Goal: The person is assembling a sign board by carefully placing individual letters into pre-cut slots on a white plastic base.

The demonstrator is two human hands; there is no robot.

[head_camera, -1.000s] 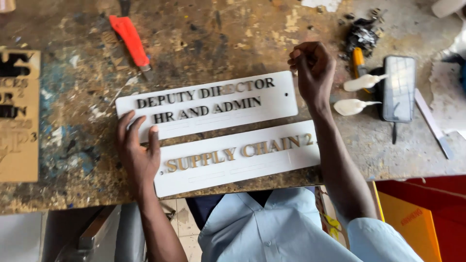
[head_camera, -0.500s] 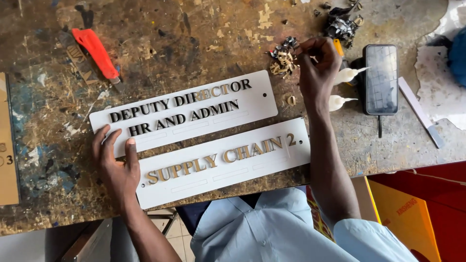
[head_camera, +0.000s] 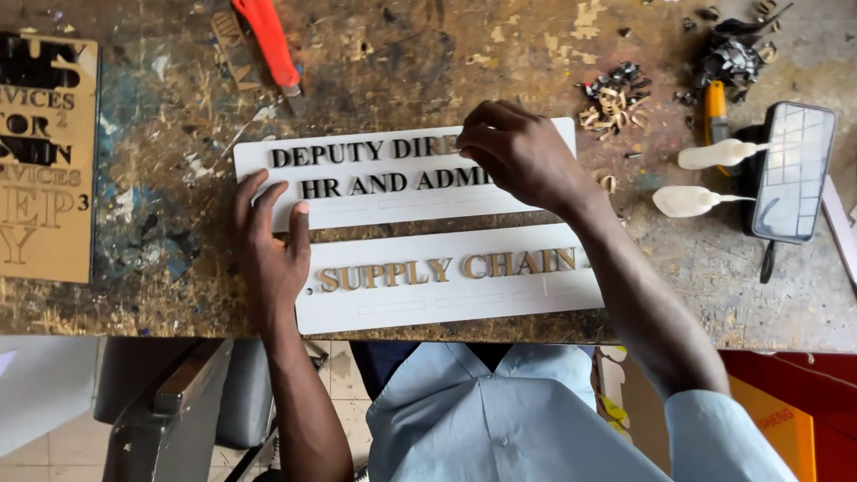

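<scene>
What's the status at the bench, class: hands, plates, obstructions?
Left hand flat on both white plates' left ends. Right hand pinched over upper plate lettering. Lower plate untouched by right hand. Nothing between the hands.

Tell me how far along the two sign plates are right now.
Both white plates carry raised letters: upper plate dark, lower plate gold. In hand: right hand pinches at the upper plate's top row, covering its end; left hand steadies both plates. Left: loose pieces lie unused on the bench.

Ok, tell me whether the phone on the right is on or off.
Cannot tell: the phone lies face up, but its screen shows only reflected window panes.
</scene>
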